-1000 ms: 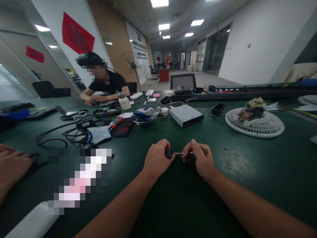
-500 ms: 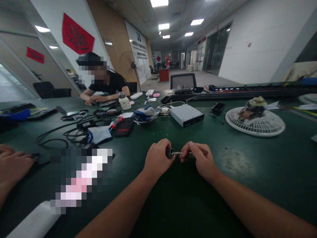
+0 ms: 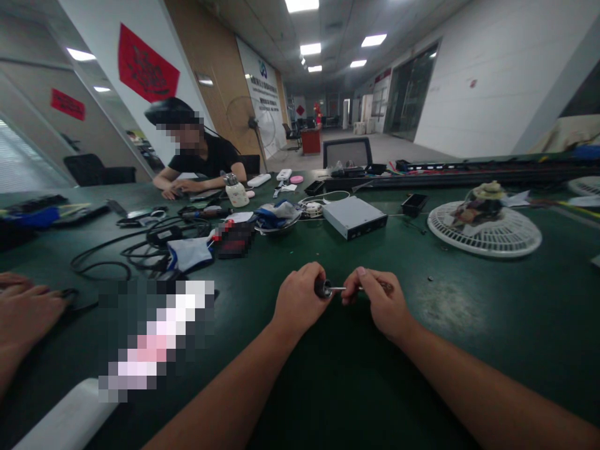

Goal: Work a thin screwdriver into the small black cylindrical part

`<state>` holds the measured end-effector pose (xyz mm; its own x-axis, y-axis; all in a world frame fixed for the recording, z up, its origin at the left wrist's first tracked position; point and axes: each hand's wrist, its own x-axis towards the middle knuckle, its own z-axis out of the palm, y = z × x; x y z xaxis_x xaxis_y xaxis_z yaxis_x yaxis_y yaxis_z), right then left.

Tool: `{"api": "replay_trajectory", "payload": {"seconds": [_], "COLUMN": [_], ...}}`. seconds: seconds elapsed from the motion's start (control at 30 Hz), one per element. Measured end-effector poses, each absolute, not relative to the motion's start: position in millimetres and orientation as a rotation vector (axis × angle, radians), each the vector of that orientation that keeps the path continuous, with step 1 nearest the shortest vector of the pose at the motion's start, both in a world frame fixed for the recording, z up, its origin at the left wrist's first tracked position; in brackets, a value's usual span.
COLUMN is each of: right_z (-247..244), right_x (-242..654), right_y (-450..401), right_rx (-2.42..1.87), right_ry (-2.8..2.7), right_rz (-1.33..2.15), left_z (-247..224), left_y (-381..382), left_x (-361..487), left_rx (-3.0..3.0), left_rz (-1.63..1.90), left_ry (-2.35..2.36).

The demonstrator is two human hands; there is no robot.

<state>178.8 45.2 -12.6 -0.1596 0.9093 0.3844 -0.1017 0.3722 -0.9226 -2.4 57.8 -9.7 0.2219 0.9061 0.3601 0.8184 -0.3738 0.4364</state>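
My left hand is closed around a small dark cylindrical part with a round, ring-like open end facing right. Most of that part is hidden in my palm. My right hand grips a screwdriver by its brownish handle, the fingers pinched along it. Its thin metal shaft points left, and the tip reaches into or against the open end of the dark part. Both hands are just above the dark green table, close together.
Beyond my hands lies a silver optical drive, with a white fan grille to the right. Cables, a cloth and a bottle are to the left. Another person's hand rests at the left edge; a co-worker sits across.
The hands, the dark part and the screwdriver hold nearly the same place. Across the table, the co-worker's head has turned slightly.
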Motion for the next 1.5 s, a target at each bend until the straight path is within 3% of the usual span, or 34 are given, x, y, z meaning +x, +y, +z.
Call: {"api": "replay_trajectory", "payload": {"seconds": [0.33, 0.8, 1.07, 1.3, 1.5], "right_z": [-17.6, -18.1, -19.7, -15.3, -17.9], "right_x": [179.3, 177.4, 179.2, 173.2, 174.9], "right_y": [47.7, 47.4, 49.1, 49.4, 50.9], "right_rx": [-0.917, -0.9, -1.031, -1.309, -1.185], "right_ry": [-1.391, -1.394, -1.158, -1.901, -2.008], "right_rz": [0.937, 1.069, 0.911, 0.46, 0.642], "left_z": [-9.3, -8.5, -12.6, -12.0, -9.5], "left_y": [57.1, 56.9, 57.4, 57.3, 55.7], "left_x": [-2.0, -2.1, -2.9, -0.5, 0.6], "left_rx": [2.3, 2.248, 2.223, 2.227, 2.235], "left_rz": [0.852, 0.865, 0.872, 0.819, 0.781], "left_ry": [1.664, 1.696, 1.765, 1.863, 1.911]}}
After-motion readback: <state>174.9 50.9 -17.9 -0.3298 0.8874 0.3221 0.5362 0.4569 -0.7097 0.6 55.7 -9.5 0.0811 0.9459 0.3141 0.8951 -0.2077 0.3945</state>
